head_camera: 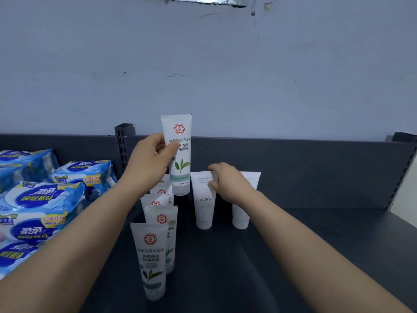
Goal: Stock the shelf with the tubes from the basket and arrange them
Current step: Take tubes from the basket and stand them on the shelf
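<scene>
My left hand (153, 159) grips a white green-leaf tube (180, 163) upright, cap down, lifted above the dark shelf (293, 256) at the back of a row. Several matching green-leaf tubes (151, 256) stand in a line running toward me below it. To the right stand two white tubes: the FLORAL tube (204, 204) and a plain white tube (242, 213). My right hand (228, 179) rests on the top edge of the FLORAL tube, fingers pinching it. The basket is out of view.
Blue and white packs (40, 199) are stacked on the left part of the shelf. A perforated dark upright post (124, 143) stands behind them. The shelf's back panel (316, 166) runs across, with a blue-grey wall above and another post at the far right (404, 141).
</scene>
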